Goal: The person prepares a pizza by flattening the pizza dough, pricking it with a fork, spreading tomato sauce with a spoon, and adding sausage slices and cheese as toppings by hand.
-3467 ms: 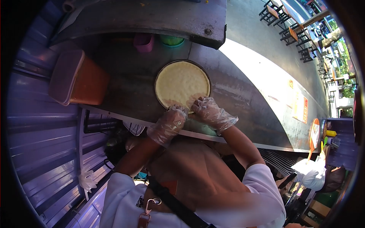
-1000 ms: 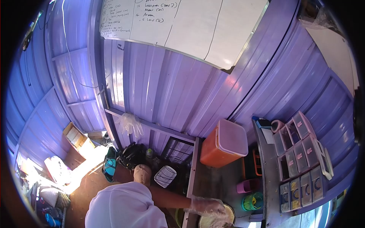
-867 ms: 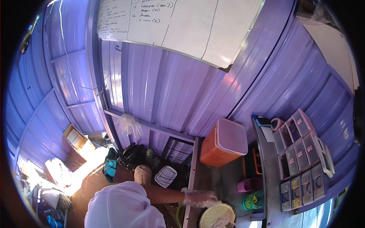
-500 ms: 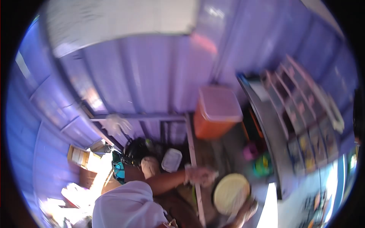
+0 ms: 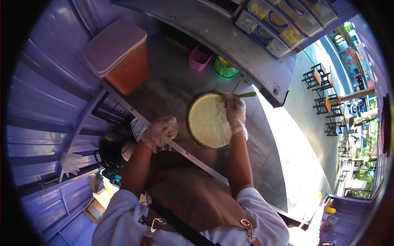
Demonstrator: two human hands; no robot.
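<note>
A round pan [image 5: 191, 130] lies on the metal counter, filled with pale, flat dough [image 5: 209, 121]. My right hand [image 5: 235, 112], in a clear plastic glove, is over the dough's right side with its fingers closed around a green fork [image 5: 245, 95]. The fork's tines point left, over the upper right part of the dough. At the counter's near edge, left of the pan, is my left hand [image 5: 161, 132], also gloved. Its fingers are curled in, and whatever they may hold is hidden.
An orange bin with a pale lid [image 5: 119, 57] stands at the counter's back left. A pink container [image 5: 200, 57] and a green tub [image 5: 225, 69] sit under the raised shelf [image 5: 205, 28]. Clear drawers [image 5: 273, 24] rest on that shelf. Tables and stools [image 5: 324, 94] are outside to the right.
My view has swung right and down, bringing the pan to the middle. The green fork now shows clearly in my right hand, which has shifted to the dough's upper right.
</note>
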